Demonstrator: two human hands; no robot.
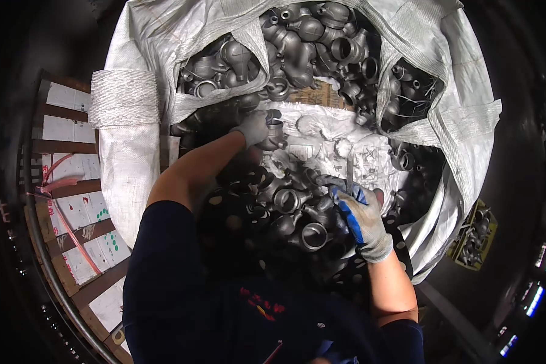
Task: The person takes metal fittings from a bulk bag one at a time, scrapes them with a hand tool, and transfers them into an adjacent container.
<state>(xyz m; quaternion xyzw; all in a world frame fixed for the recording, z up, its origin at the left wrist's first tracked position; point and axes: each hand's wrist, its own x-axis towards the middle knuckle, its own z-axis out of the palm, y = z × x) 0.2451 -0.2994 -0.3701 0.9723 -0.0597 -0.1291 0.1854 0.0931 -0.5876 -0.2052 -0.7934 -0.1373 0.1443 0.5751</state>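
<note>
My left hand (253,128), in a pale work glove, is closed on a grey metal casting (274,134) with a round opening, at the left of the white sheeting (327,130). Its fingertips are partly hidden. My right hand (361,215), in a white and blue glove, is closed around a slim metal tool (349,168) that points away from me; its exact kind is unclear. Just left of the right hand lies a heap of hollow grey castings (288,200), and one with a wide ring opening (314,236) is closest to my body.
A large white woven bulk bag (130,158) with wide straps surrounds the work area. More castings (303,45) fill its far side beside brown cardboard (316,95). At left stand slats with white boxes (79,206); a yellow crate of parts (474,236) sits at right.
</note>
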